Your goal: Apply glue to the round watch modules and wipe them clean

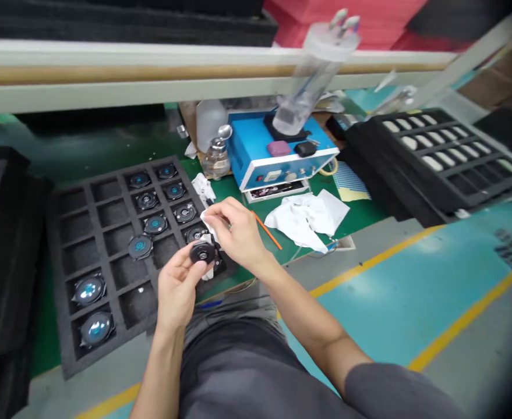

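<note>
My left hand (pixel 177 291) holds a small round black part (pixel 202 252) between fingers and thumb. My right hand (pixel 233 233) pinches a white cloth (pixel 209 225) and presses it against the top of that part, hiding some of its edge. Just behind my hands lies a black foam tray (pixel 63 279) with square pockets. Several round black parts with blue centres (pixel 155 224) sit in its pockets, and some pockets hold nothing.
A blue bench instrument (pixel 277 157) stands beyond the tray, with a glass bottle (pixel 216 157) and a white plastic bottle (pixel 209 123) beside it. A crumpled white cloth (pixel 303 218) and an orange stick (pixel 267 230) lie on the green mat. A second foam tray (pixel 439 157) holds white oval pieces.
</note>
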Available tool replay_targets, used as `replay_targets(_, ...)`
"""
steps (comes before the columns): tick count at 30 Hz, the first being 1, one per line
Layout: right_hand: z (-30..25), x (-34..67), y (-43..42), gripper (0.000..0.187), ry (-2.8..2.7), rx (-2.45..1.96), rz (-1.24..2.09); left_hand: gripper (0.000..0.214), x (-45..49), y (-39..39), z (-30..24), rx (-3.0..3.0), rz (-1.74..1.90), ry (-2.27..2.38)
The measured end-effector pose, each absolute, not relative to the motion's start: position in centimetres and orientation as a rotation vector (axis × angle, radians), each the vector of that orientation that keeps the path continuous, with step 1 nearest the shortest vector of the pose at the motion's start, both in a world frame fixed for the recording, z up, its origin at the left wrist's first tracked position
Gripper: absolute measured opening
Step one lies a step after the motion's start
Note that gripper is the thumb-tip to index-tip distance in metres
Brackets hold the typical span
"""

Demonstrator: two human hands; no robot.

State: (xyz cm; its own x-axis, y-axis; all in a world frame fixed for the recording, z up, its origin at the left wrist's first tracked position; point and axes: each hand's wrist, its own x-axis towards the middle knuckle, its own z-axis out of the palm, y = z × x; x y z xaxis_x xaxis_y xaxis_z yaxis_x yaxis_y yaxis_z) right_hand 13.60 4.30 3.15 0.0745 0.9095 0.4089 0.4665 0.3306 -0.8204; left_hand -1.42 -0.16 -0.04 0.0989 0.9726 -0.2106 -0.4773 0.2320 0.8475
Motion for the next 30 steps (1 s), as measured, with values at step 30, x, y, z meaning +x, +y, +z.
replay_targets(30, 1.9, 27.4, -4.5, 0.035, -0.827, -1.579, 0.369, 0.036, 0.2, 1.3, 2.2, 0.772, 1.461, 1.07)
